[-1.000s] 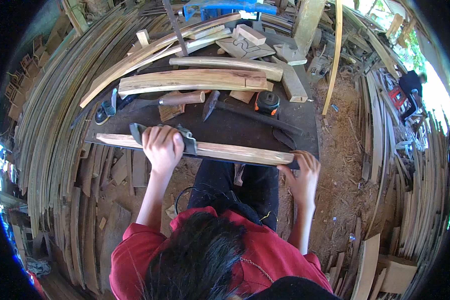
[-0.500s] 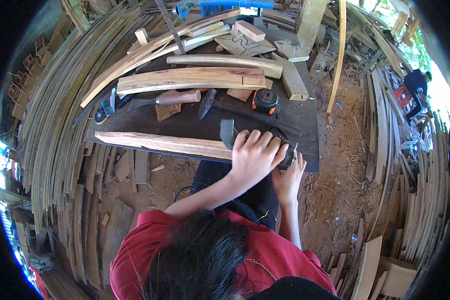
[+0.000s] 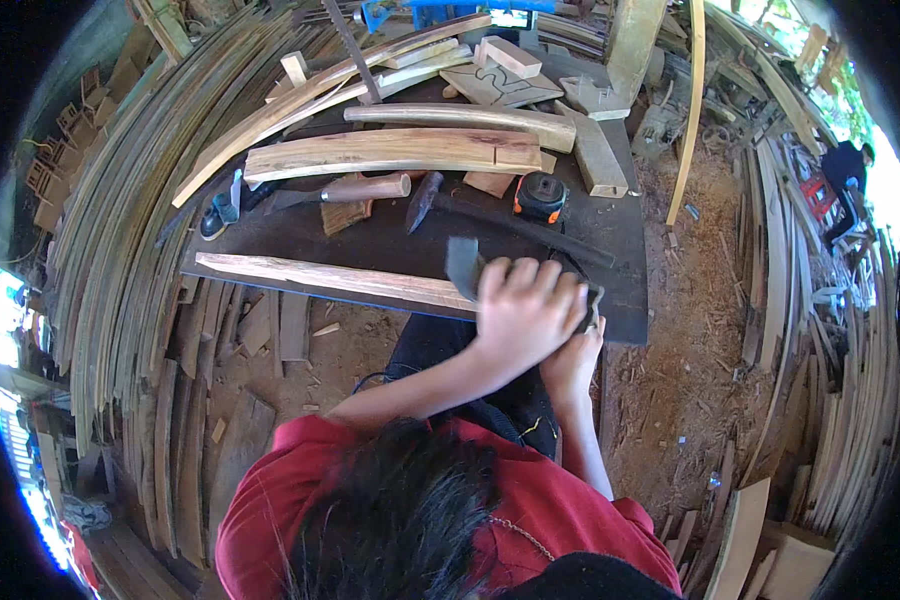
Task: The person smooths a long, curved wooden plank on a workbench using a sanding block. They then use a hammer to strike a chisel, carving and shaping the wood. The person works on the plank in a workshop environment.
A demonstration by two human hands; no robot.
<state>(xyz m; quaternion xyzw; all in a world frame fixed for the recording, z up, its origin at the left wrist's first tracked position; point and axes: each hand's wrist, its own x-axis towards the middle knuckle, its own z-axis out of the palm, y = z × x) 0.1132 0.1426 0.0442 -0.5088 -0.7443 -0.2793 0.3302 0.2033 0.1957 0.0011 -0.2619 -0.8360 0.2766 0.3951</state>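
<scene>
A long, pale wooden piece [image 3: 340, 278] lies along the near edge of the dark worktable [image 3: 625, 300]; its right end runs under my hands. My left hand [image 3: 528, 310] is closed over a dark tool [image 3: 462, 264] with a flat end standing up left of the knuckles. The fist covers most of the tool, so its kind is unclear. Just below and to the right, my right hand [image 3: 572, 368] is bent round the same spot, its fingers largely hidden by the left hand. Beyond them lie a hammer [image 3: 425, 203] and a black-and-orange tape measure [image 3: 541, 197].
Across the tabletop are a thick wooden beam [image 3: 390, 152], a wooden-handled chisel [image 3: 368, 188] and a small bottle [image 3: 212, 222]. Long wooden strips [image 3: 140, 230] are stacked at left. Sawdust and scraps cover the floor [image 3: 660, 420]. Another person [image 3: 846, 185] is at far right.
The wooden piece shows a narrower side now, as if tipped. My left hand has shifted slightly right and toward me, covering more of my right hand's fingers. The whole view has shifted a little.
</scene>
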